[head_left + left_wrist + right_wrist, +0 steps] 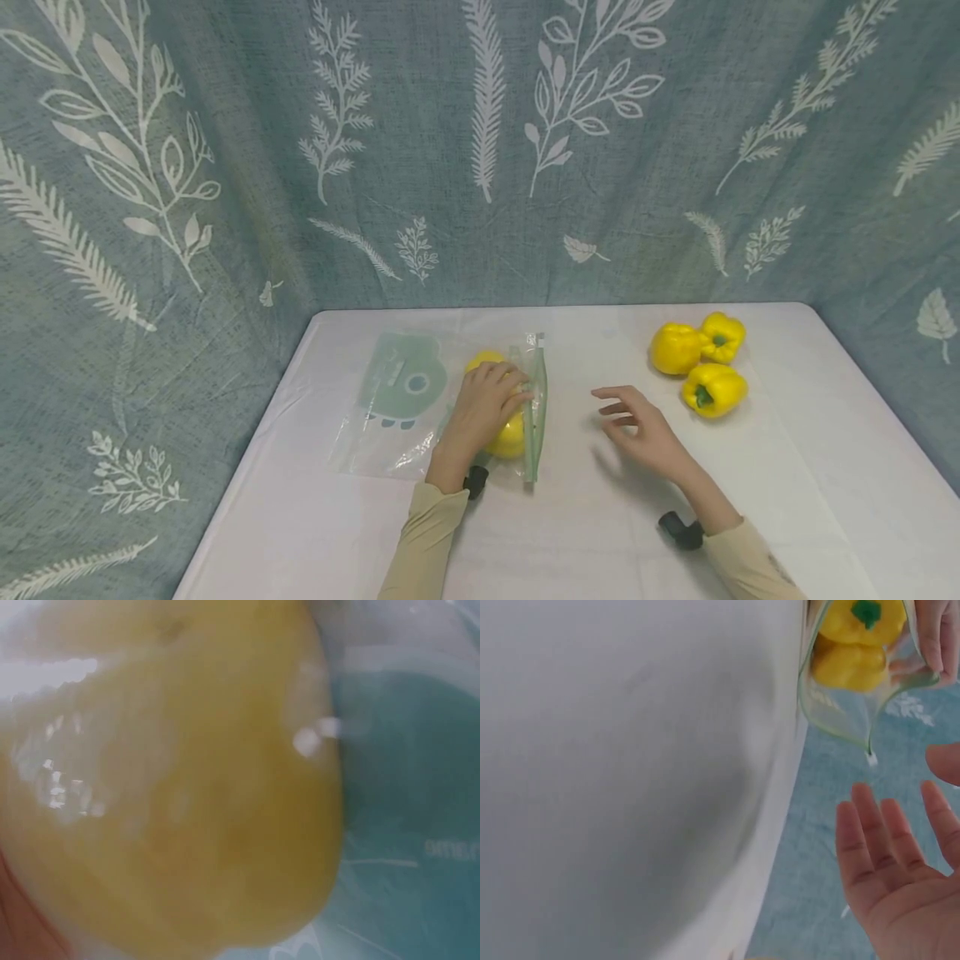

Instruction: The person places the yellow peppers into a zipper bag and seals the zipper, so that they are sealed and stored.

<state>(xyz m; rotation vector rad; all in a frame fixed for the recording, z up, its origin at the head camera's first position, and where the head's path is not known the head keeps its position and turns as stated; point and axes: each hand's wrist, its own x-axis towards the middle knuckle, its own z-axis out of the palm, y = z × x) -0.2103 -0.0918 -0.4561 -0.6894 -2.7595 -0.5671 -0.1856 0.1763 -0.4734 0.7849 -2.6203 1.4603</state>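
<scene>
A clear zip bag [408, 454] with a green print lies on the white table, its green-edged mouth [538, 417] facing right and gaping. Two yellow bell peppers show inside it, one with a green stem [862, 619] and another [847, 666] beside it. My left hand [483, 404] lies over the bag and pinches its upper rim near the mouth. Up close in the left wrist view, a yellow pepper [210, 802] shows through the plastic. Right of the bag, my right hand [641, 433] hovers above the table with fingers loosely bent, holding nothing.
Three more yellow bell peppers, one at the left [675, 348], one at the back [723, 337] and one in front [714, 390], sit together at the back right of the table [585, 533]. A patterned green curtain [450, 167] hangs behind and beside it.
</scene>
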